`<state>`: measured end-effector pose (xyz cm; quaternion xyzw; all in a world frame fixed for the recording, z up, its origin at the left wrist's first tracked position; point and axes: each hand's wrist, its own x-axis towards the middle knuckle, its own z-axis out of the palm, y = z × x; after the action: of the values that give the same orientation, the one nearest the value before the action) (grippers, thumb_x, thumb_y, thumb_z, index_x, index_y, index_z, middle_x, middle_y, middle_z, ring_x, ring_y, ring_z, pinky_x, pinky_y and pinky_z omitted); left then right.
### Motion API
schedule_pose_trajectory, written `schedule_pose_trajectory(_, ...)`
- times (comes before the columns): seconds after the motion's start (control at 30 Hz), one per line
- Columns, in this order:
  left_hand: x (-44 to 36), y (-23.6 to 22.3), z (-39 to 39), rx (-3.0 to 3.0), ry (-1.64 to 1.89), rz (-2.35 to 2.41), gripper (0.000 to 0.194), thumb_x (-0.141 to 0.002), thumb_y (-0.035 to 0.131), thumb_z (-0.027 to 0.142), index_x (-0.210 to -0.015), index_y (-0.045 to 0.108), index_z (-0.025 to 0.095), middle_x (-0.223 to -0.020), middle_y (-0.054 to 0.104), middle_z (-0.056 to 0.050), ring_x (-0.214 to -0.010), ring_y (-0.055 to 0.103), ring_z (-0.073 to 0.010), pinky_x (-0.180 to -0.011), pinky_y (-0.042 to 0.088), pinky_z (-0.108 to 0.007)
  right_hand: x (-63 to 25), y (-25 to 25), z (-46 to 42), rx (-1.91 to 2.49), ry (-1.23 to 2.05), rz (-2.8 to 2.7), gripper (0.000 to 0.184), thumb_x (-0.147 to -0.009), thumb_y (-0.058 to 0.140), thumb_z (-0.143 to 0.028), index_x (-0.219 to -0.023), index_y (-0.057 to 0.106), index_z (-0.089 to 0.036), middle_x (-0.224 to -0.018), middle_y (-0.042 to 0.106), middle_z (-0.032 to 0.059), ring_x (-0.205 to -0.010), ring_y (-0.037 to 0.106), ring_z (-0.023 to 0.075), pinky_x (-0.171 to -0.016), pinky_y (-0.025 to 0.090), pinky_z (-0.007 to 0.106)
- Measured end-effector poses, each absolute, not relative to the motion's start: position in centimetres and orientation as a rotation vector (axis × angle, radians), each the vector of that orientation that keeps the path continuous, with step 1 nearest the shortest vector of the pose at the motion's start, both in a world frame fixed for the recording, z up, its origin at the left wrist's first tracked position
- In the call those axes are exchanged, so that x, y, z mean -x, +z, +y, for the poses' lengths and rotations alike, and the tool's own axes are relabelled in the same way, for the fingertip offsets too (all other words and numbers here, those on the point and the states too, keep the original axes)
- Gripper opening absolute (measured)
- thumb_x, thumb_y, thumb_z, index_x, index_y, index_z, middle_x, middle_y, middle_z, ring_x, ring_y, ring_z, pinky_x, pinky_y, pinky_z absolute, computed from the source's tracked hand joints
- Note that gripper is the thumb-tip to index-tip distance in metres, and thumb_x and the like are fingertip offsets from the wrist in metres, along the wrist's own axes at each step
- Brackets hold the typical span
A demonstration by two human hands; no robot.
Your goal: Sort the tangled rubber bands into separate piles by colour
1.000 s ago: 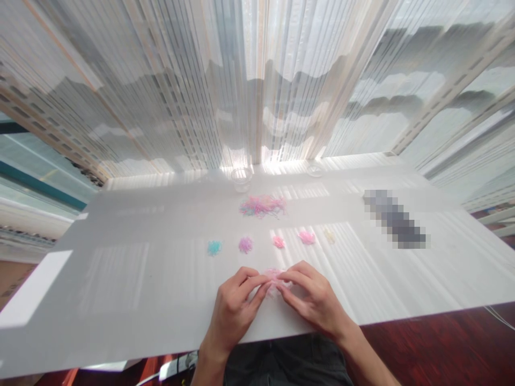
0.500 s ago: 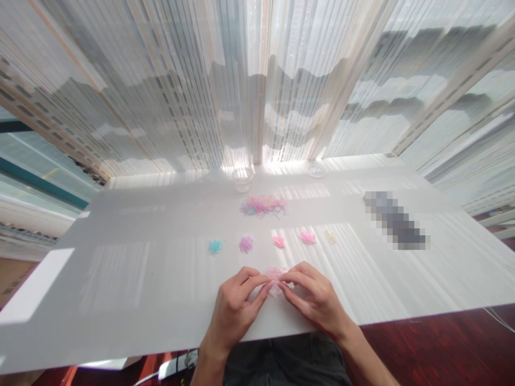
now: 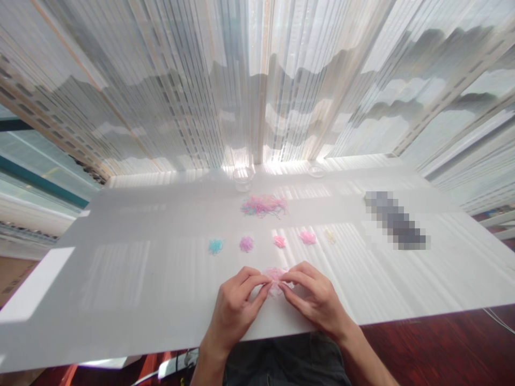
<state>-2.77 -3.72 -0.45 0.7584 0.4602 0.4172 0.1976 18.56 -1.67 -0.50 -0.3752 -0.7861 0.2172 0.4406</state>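
A loose heap of thin pink elastic bands (image 3: 277, 272) lies on the white table close to its front edge. From its left side my left hand (image 3: 241, 297) reaches in, thumb and forefinger pinched at the bands. Opposite it, my right hand (image 3: 311, 295) makes the same pinch, and the two sets of fingertips almost meet. Exactly which strands are between them is too small to tell. Beyond the hands runs a row of small piles: turquoise bands (image 3: 216, 246), purple bands (image 3: 247, 244), deep pink bands (image 3: 279, 242), pink bands (image 3: 308, 237) and pale yellow bands (image 3: 330, 236).
Behind the row sits a larger mixed pile of bands (image 3: 264, 206). A clear round tub (image 3: 243, 179) and a clear lid (image 3: 316, 171) stand at the back of the white table (image 3: 120, 279). A blurred-out dark object (image 3: 396, 221) lies at right. Striped curtains (image 3: 257, 80) hang behind.
Both hands keep almost the same pinch over the pink heap. The piles, tub and lid have not visibly moved.
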Motion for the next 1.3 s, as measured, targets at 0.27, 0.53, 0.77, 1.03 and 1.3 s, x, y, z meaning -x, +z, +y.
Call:
schedule_pose_trajectory(0.27,2.58,-0.22,-3.68,-2.126,1.183,1.286,0.009,-0.100,0.065,0.018,-0.104,0.072,0.021,-0.090,0.069,-0.004,-0.072,0.065,-0.0124,-0.060,0.053,-0.020,-18.64,-0.62,-1.70,0.942,0.559,-1.962,0.010,-0.098,0.064,-0.018,-0.105,0.071,-0.022,-0.086,0.068,0.0037,-0.077,0.068,0.0172,-0.068,0.059,0.028)
schedule_pose_trajectory(0.53,2.64,-0.19,-3.59,-2.135,1.184,1.284,0.007,-0.099,0.066,0.018,-0.102,0.072,0.021,-0.089,0.069,-0.003,-0.071,0.065,-0.0123,-0.063,0.054,-0.021,-18.58,-0.56,-1.80,0.951,0.575,-1.969,0.009,-0.099,0.066,-0.021,-0.107,0.070,-0.021,-0.088,0.067,0.0043,-0.079,0.067,0.0175,-0.070,0.058,0.029)
schedule_pose_trajectory(0.77,2.71,-0.33,-3.64,-2.122,1.143,1.303,0.009,-0.099,0.068,0.018,-0.106,0.071,0.021,-0.092,0.070,-0.003,-0.080,0.069,-0.0141,-0.072,0.058,-0.023,-18.59,-0.72,-1.77,0.937,0.581,-1.981,0.010,-0.100,0.063,-0.018,-0.107,0.069,-0.022,-0.088,0.067,0.0039,-0.079,0.067,0.0171,-0.070,0.058,0.029)
schedule_pose_trajectory(1.03,2.65,-0.17,-3.59,-2.133,1.134,1.256,0.012,-0.099,0.065,0.017,-0.107,0.074,0.020,-0.092,0.073,-0.005,-0.080,0.072,-0.0151,-0.069,0.060,-0.022,-18.57,-0.56,-1.75,0.935,0.585,-1.977,0.013,-0.100,0.062,-0.017,-0.108,0.070,-0.023,-0.087,0.067,0.0037,-0.078,0.068,0.0173,-0.069,0.059,0.028)
schedule_pose_trajectory(1.3,2.71,-0.44,-3.61,-2.107,1.145,1.250,0.009,-0.099,0.067,0.017,-0.103,0.073,0.021,-0.092,0.073,-0.005,-0.081,0.072,-0.0157,-0.070,0.059,-0.023,-18.60,-0.37,-1.70,0.935,0.588,-1.983,0.013,-0.099,0.063,-0.018,-0.108,0.070,-0.023,-0.087,0.068,0.0039,-0.078,0.068,0.0174,-0.069,0.059,0.029)
